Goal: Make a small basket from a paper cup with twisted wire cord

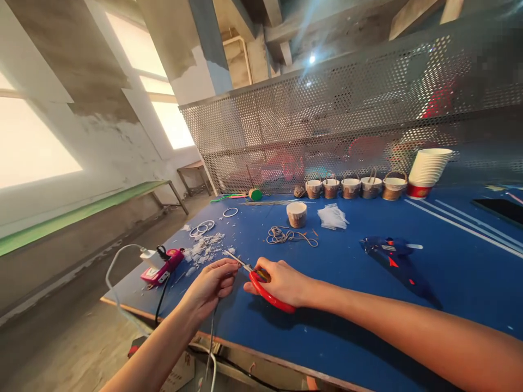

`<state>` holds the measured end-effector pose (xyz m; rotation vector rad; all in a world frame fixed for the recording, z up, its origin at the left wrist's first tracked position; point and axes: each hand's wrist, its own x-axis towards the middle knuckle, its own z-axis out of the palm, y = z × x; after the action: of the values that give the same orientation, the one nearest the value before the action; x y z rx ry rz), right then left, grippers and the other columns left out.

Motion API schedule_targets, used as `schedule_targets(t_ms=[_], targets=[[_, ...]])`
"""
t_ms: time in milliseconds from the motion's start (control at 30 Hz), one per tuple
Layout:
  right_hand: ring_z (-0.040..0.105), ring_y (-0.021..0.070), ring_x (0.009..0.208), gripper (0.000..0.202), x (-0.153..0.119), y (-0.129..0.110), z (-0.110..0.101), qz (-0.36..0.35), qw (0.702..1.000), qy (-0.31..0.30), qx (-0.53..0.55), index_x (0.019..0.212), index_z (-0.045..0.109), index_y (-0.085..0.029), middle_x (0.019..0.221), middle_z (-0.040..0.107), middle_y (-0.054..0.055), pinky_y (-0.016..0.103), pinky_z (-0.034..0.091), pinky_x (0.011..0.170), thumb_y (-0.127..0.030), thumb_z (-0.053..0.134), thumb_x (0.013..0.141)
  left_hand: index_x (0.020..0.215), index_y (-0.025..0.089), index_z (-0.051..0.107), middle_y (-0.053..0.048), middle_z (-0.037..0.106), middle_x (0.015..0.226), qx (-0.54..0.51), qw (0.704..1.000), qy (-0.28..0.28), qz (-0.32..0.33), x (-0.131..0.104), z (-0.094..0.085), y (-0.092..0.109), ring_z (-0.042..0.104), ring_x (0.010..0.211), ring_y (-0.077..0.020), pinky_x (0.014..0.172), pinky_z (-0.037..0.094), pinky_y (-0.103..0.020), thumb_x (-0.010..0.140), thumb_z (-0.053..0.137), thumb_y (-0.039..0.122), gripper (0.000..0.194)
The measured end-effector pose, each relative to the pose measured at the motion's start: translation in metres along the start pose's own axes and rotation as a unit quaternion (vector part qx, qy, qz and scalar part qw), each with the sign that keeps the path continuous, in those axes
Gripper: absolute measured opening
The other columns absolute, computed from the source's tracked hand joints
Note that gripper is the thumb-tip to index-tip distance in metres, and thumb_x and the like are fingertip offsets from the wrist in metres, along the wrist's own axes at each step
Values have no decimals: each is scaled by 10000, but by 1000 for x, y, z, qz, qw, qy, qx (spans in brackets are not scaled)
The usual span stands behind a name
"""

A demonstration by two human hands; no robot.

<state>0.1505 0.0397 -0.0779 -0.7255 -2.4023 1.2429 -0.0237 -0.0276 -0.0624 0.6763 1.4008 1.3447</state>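
Observation:
In my right hand [281,280] is a pair of scissors [267,294] with red handles, its blades pointing up and left. My left hand [214,283] is closed, pinching a thin grey cord [212,329] whose tail hangs down past the table's front edge. The scissor blades are beside my left fingertips; whether they touch the cord is too small to tell. Beyond my hands lies a loose coil of similar cord [281,235], just in front of a small bark-covered cup [296,214]. White scraps [204,249] are scattered past my left hand.
A blue glue gun [394,256] lies to the right on the blue table [335,337]. A pink power strip [163,269] with a plug and wires is at the left edge. Several handled small buckets [350,189] and stacked paper cups [429,170] line the perforated metal screen [261,130].

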Motion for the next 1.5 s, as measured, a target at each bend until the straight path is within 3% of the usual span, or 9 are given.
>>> schedule_targets(t_ms=[133, 267, 600, 767, 967, 1133, 1233, 1400, 1500], targets=[[552, 166, 658, 413, 1, 2, -6, -2, 999, -47, -13, 955, 527, -235, 756, 624, -7, 252, 376, 579, -599, 586, 768, 658, 108, 587, 84, 401, 496, -12, 1000, 2, -1, 0, -4, 0, 248, 374, 6, 352, 113, -137, 546, 738, 170, 198], [557, 176, 675, 459, -3, -2, -10, 2, 997, -48, -54, 1054, 519, -255, 809, 630, -4, 268, 369, 597, -599, 596, 760, 660, 122, 573, 83, 400, 494, -20, 1000, 3, 5, -5, -4, 0, 247, 378, 3, 353, 120, -135, 554, 734, 172, 199], [485, 148, 569, 444, -13, -9, -2, 6, 997, -8, -75, 983, 553, -254, 682, 595, -24, 246, 316, 528, -620, 609, 738, 647, 138, 544, 111, 326, 463, -16, 1000, -14, 8, -11, -6, -3, 216, 373, 2, 357, 107, -141, 568, 753, 206, 234], [442, 124, 542, 391, -10, -9, 5, -23, 999, 17, -34, 872, 562, -222, 627, 576, -32, 230, 308, 497, -588, 623, 746, 659, 121, 574, 87, 401, 493, -33, 999, 0, 9, -10, -9, -3, 243, 371, 10, 350, 121, -130, 545, 755, 178, 222], [546, 142, 595, 326, 12, -9, 6, -33, 999, 10, -18, 815, 604, -173, 694, 668, 29, 229, 360, 524, -493, 646, 765, 663, 107, 585, 82, 407, 488, -47, 998, 24, 17, -7, -18, 0, 261, 356, 7, 338, 128, -123, 571, 728, 154, 176], [573, 153, 642, 268, 45, -28, 2, -56, 996, 29, -63, 766, 615, -175, 712, 677, 29, 233, 364, 551, -437, 667, 756, 665, 124, 563, 83, 433, 494, -74, 991, 79, 82, -2, -36, 13, 259, 348, 10, 324, 123, -118, 565, 708, 139, 177], [564, 151, 638, 302, 58, -35, 6, -64, 996, 32, -56, 754, 598, -189, 695, 655, 7, 235, 366, 556, -481, 672, 738, 675, 127, 568, 100, 406, 467, -81, 984, 109, 111, 0, -45, 20, 250, 338, 11, 319, 114, -113, 546, 708, 122, 191], [577, 184, 735, 508, 57, -27, 12, -4, 999, -40, -5, 1011, 551, -199, 835, 645, 26, 270, 410, 628, -603, 636, 715, 717, 112, 599, 70, 468, 501, -81, 984, 115, 110, -5, -50, 21, 279, 342, 6, 314, 138, -114, 559, 703, 126, 191], [570, 185, 768, 548, 51, -21, 12, 27, 996, -77, 33, 1026, 534, -187, 877, 634, 39, 272, 420, 641, -615, 643, 702, 701, 115, 589, 68, 467, 501, -80, 986, 107, 101, -8, -48, 19, 278, 342, 6, 314, 140, -114, 567, 697, 135, 173]])
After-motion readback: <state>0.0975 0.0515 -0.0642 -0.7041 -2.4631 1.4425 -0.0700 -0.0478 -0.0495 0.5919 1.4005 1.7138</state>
